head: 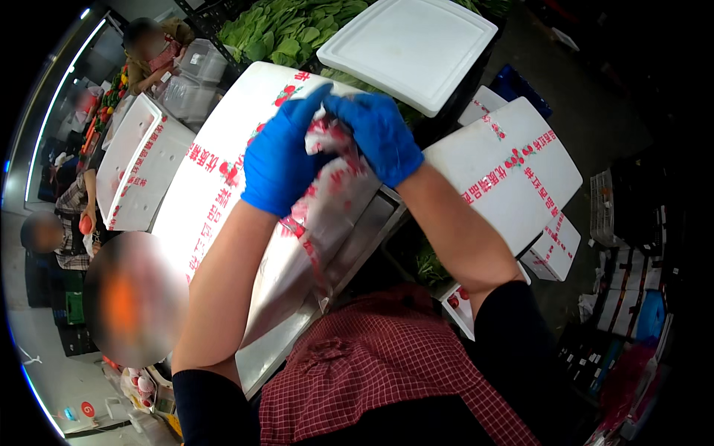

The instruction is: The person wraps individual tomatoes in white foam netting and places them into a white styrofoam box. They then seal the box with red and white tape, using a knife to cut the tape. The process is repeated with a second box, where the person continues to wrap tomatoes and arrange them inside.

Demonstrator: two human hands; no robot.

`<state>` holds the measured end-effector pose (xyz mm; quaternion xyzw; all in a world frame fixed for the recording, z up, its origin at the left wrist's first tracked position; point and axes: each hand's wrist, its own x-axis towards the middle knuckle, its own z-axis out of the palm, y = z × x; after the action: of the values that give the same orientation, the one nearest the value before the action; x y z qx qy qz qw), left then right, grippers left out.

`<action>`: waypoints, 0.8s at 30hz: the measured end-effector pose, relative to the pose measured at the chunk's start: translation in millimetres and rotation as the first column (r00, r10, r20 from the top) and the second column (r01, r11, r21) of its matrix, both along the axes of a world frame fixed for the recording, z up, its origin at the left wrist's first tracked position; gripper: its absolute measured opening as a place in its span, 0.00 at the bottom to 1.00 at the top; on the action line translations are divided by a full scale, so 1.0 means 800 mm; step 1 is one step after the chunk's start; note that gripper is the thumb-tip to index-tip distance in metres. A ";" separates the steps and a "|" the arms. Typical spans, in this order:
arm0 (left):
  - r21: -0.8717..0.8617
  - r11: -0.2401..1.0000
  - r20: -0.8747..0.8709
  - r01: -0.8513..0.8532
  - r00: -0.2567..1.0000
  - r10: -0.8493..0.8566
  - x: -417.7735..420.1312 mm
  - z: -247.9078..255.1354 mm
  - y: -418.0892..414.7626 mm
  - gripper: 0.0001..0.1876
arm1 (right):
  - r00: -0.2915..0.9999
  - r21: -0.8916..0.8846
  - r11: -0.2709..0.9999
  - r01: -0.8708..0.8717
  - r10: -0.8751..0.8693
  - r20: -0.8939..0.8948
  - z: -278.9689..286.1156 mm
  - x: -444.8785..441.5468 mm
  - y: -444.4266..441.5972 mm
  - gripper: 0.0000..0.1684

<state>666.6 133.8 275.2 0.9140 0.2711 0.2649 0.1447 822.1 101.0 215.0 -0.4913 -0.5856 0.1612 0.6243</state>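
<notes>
My two blue-gloved hands are close together above a white foam box bound with red-printed tape. Between the fingers is a crumpled wad of clear tape with red print. My left hand grips it from the left, thumb pointing up. My right hand curls around its other side, with the fingertips partly hidden. From the wad a twisted tape strip hangs down in front of the box's near side. A metal surface shows along the box's near edge.
A white foam lid lies beyond my right hand, near leafy greens. Another taped foam box stands right, and an open foam box left. Clear plastic containers sit beside a person. Other people are at left.
</notes>
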 end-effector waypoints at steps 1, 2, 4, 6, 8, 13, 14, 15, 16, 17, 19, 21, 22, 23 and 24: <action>-0.039 0.999 0.033 -0.029 0.999 0.030 0.013 0.008 0.019 0.41 | 0.898 -0.178 0.959 -0.222 0.130 -0.420 0.016 0.009 0.020 0.17; -0.087 0.996 -0.003 -0.035 0.999 0.034 0.024 0.007 0.046 0.42 | 0.920 -0.161 0.976 -0.150 0.078 -0.383 0.016 0.017 0.040 0.20; -0.164 0.983 -0.097 -0.088 0.993 0.073 0.034 0.004 0.096 0.42 | 0.964 -0.143 0.989 -0.020 -0.019 -0.266 0.016 0.022 0.075 0.26; -0.331 0.941 -0.150 -0.065 0.989 0.016 0.041 -0.008 0.137 0.43 | 0.953 -0.214 0.973 -0.088 0.019 -0.302 0.018 0.030 0.087 0.27; -0.367 0.928 -0.167 0.057 0.978 -0.126 0.036 -0.026 0.164 0.35 | 0.964 -0.254 0.963 -0.092 0.022 -0.266 0.011 0.035 0.100 0.27; -0.447 0.878 -0.107 0.174 0.964 -0.245 0.042 -0.018 0.142 0.26 | 0.985 -0.045 0.994 0.095 -0.087 0.147 0.019 0.052 0.064 0.20; -0.477 0.875 -0.194 0.086 0.960 -0.200 0.051 -0.007 0.128 0.25 | 0.903 0.240 0.945 0.222 -0.292 0.316 -0.006 0.066 0.065 0.18; -0.491 0.871 -0.267 0.014 0.949 -0.166 0.060 0.001 0.119 0.24 | 0.936 0.201 0.936 0.288 -0.320 0.146 -0.009 0.093 0.059 0.16; -0.506 0.862 -0.248 -0.039 0.963 -0.102 0.058 -0.008 0.119 0.23 | 0.944 0.172 0.928 0.329 -0.326 -0.046 -0.012 0.114 0.056 0.15; -0.523 0.848 -0.216 -0.084 0.976 -0.036 0.053 -0.019 0.125 0.22 | 0.809 -0.150 0.978 0.145 -0.205 -0.551 0.004 0.145 0.050 0.15; -0.618 0.781 -0.123 -0.094 0.992 0.022 0.053 -0.027 0.132 0.17 | 0.883 -0.168 0.966 0.198 -0.250 -0.397 -0.052 0.202 0.083 0.16; -0.675 0.731 -0.049 -0.098 0.995 0.087 0.045 -0.028 0.137 0.14 | 0.915 -0.301 0.952 0.056 -0.169 -0.366 -0.057 0.205 0.136 0.14; -0.664 0.743 -0.045 -0.082 0.997 0.070 0.050 -0.027 0.142 0.13 | 0.937 -0.263 0.960 0.095 -0.176 -0.301 -0.043 0.215 0.156 0.14; -0.654 0.754 -0.047 -0.064 0.998 0.044 0.059 -0.028 0.146 0.12 | 0.933 -0.220 0.972 0.086 -0.156 -0.325 -0.023 0.229 0.176 0.14; -0.710 0.704 0.017 -0.027 0.998 0.056 0.064 -0.039 0.154 0.12 | 0.953 -0.168 0.974 0.152 -0.189 -0.236 -0.002 0.237 0.205 0.14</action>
<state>718.0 257.4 244.1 0.7769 0.3696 0.1608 0.4837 1011.4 264.7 213.2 -0.5608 -0.4439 0.2103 0.6665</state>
